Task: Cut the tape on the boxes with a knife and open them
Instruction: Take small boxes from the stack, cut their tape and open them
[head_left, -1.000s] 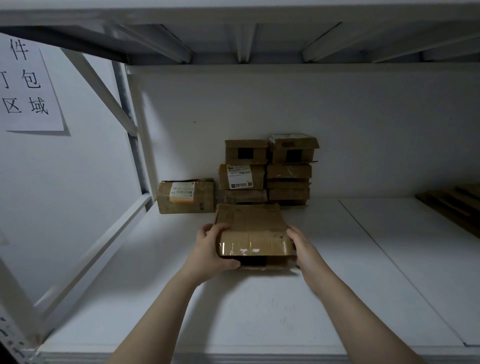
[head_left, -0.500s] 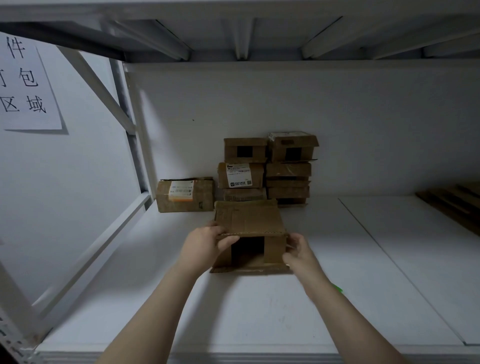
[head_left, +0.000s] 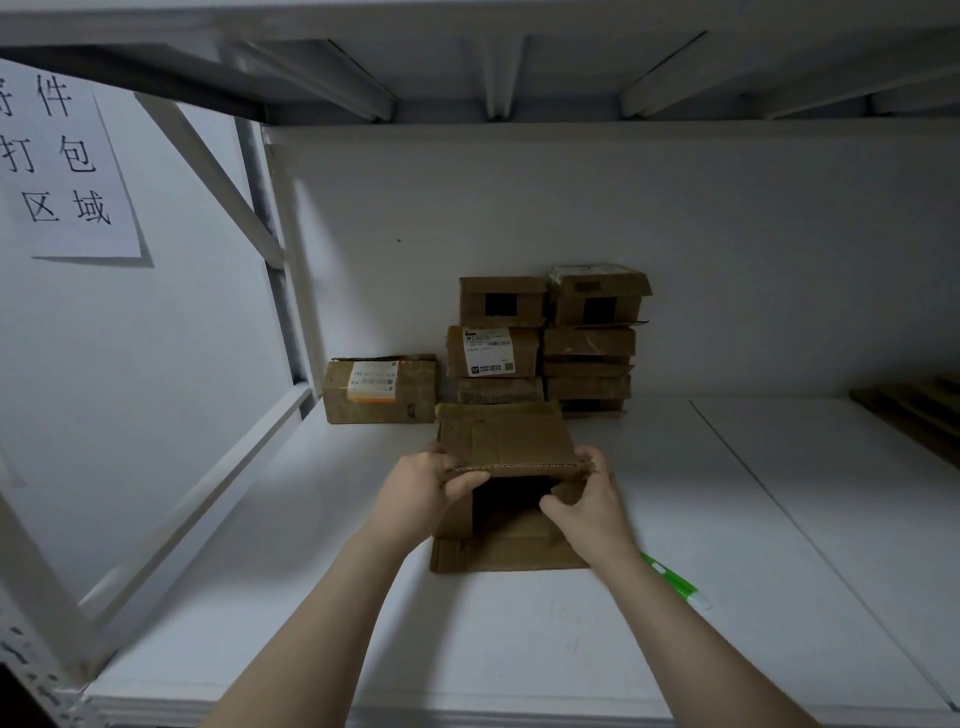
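Observation:
A brown cardboard box (head_left: 506, 439) lies on the white shelf (head_left: 519, 634) in front of me, its near end open and dark inside. Its bottom flap lies flat on the shelf toward me. My left hand (head_left: 423, 488) pinches the left corner of the raised top flap. My right hand (head_left: 589, 499) grips the right side flap and the top flap's right corner. A green knife (head_left: 672, 579) lies on the shelf just right of my right forearm, partly hidden by it.
Behind the box, a stack of several cardboard boxes (head_left: 550, 343) stands against the back wall, some with open ends. A labelled box (head_left: 379, 387) sits to their left. Brown flat boards (head_left: 914, 415) lie at the far right. A shelf frame post (head_left: 280, 260) rises at the left.
The box's taped near end has been opened: the flaps were pulled apart, the top flap lifted and the bottom flap laid down. The knife has come into sight beside my right forearm.

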